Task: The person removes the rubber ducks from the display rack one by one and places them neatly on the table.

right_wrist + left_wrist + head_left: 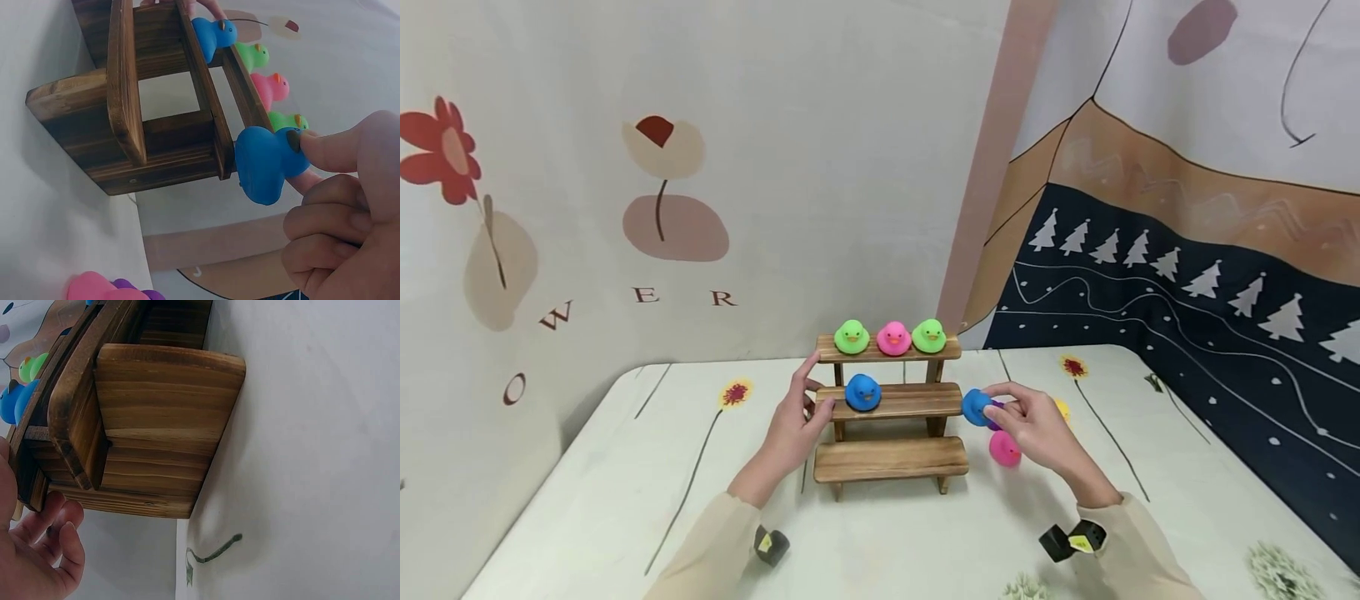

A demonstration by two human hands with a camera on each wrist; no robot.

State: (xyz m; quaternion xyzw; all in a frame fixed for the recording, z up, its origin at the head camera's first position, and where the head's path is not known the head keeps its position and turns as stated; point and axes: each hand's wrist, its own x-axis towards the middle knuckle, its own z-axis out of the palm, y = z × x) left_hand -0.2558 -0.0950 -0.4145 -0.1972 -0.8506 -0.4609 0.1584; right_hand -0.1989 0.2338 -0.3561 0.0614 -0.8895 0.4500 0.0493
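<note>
A three-tier wooden display shelf (891,461) stands on the table. My left hand (792,421) holds its left end, the thumb at the middle tier and the index finger up by the top tier. Beside the right end of the middle tier, my right hand (1030,423) pinches a blue rubber duck (262,165) between thumb and fingers, off the table. Another blue rubber duck (862,392) sits on the left part of the middle tier. Along the top tier are a green duck (852,337), a pink duck (894,338) and a second green duck (929,336).
Right of the shelf, a pink duck (1004,448) lies on the table, with a purple duck (153,294) next to it and a yellow one (1062,409) partly hidden behind my right hand. A printed cloth wall (820,167) rises behind the shelf.
</note>
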